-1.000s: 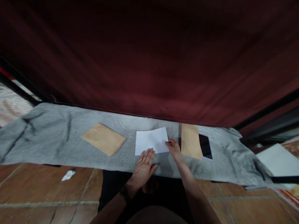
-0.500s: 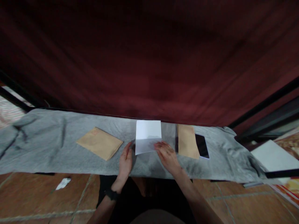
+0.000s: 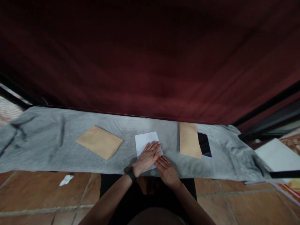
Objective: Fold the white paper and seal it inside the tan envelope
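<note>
A folded white sheet of paper (image 3: 146, 140) lies on the grey cloth (image 3: 47, 147) in front of me. My left hand (image 3: 147, 157) rests flat on it, fingers stretched out and together, with a dark band on the wrist. My right hand (image 3: 167, 170) lies flat at the paper's near right corner, fingers extended, touching the left hand's fingertips. Neither hand holds anything.
A brown envelope (image 3: 99, 142) lies to the left of the paper, another brown envelope (image 3: 189, 139) to the right with a dark phone (image 3: 204, 144) beside it. A dark red curtain (image 3: 150, 62) hangs behind. A white scrap (image 3: 66, 180) lies on the tiled floor; a white board (image 3: 278, 156) sits at right.
The paper's upper half, raised half a second ago, now lies folded flat. Both hands have moved onto the paper and press on it.
</note>
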`<state>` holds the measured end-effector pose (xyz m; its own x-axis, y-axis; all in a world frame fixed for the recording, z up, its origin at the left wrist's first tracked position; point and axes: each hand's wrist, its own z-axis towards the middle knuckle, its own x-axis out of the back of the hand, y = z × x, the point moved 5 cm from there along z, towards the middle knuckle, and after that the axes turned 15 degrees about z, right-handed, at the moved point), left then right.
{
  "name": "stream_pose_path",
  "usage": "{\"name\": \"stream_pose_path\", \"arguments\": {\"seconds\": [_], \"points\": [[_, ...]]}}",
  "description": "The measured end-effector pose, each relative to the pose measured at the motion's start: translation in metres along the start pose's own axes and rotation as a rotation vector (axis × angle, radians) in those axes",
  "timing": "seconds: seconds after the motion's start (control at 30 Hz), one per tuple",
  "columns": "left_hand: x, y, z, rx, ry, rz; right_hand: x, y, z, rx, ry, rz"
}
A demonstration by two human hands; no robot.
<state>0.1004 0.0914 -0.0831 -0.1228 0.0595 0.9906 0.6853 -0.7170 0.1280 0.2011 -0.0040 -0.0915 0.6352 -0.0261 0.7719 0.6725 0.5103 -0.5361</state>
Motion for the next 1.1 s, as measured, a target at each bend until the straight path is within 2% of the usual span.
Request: {"name": "stream_pose_path", "arguments": {"seconds": [0.13, 0.27, 0.5, 0.8, 0.87, 0.93, 1.1], "points": [[-0.013, -0.006, 0.019, 0.02, 0.024, 0.113, -0.005, 0.003, -0.001, 0.012, 0.015, -0.023], [-0.014, -0.026, 0.023, 0.055, 0.093, 0.18, -0.005, 0.003, -0.001, 0.009, 0.004, -0.037], [-0.005, -0.062, 0.02, 0.215, 0.144, 0.251, -0.001, -0.001, 0.0, 0.007, 0.013, -0.015], [-0.003, -0.086, -0.004, 0.466, 0.208, 0.273, 0.0, -0.002, 0.0, 0.003, 0.027, -0.011], [-0.001, -0.082, -0.01, 0.503, 0.215, 0.275, -0.001, -0.002, 0.0, 0.006, 0.029, -0.016], [0.002, -0.068, -0.013, 0.457, 0.208, 0.261, -0.001, -0.002, 0.0, 0.012, 0.034, -0.022], [0.001, -0.008, -0.007, 0.083, 0.127, 0.157, -0.004, 0.0, -0.003, 0.007, 0.058, -0.032]]}}
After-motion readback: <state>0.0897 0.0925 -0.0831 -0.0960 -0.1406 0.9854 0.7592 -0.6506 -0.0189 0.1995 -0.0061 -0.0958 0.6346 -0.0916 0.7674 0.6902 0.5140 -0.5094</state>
